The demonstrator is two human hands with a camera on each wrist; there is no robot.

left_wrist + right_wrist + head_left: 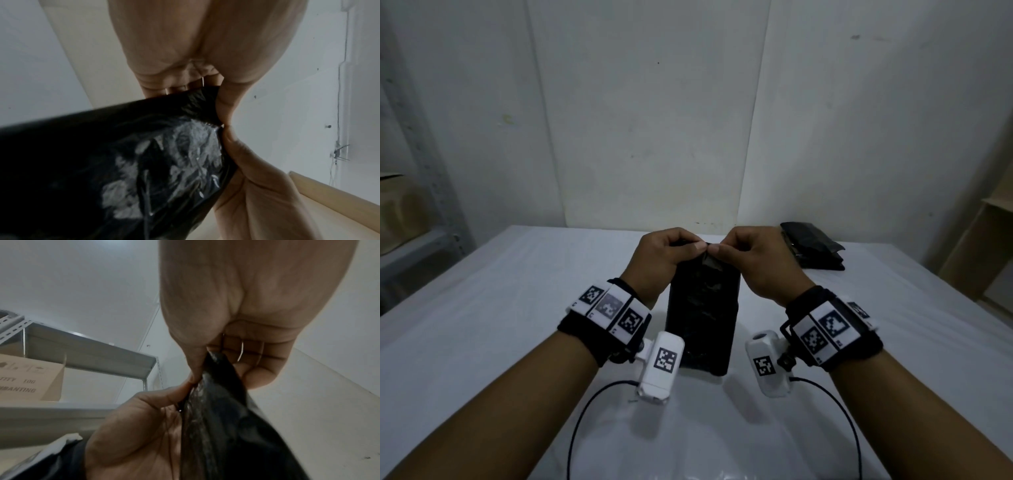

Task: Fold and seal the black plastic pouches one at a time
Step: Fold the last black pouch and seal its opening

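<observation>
A black plastic pouch (pixel 702 318) is held up over the middle of the white table, its lower end close to the cloth. My left hand (pixel 671 251) pinches the pouch's top edge from the left, and my right hand (pixel 746 255) pinches it from the right; the two thumbs meet at the top middle. In the left wrist view the crinkled glossy pouch (pixel 127 170) runs from my left hand (pixel 205 91) down past my right hand (pixel 246 186). In the right wrist view my right hand (pixel 236 356) grips the pouch (pixel 226 426) beside my left hand (pixel 139 426).
A stack of black pouches (pixel 813 248) lies at the table's far right. The white table (pixel 500 325) stretches to both sides. A metal shelf rack (pixel 82 350) with a cardboard box (pixel 28 378) stands to the left, wooden shelving (pixel 983 246) to the right.
</observation>
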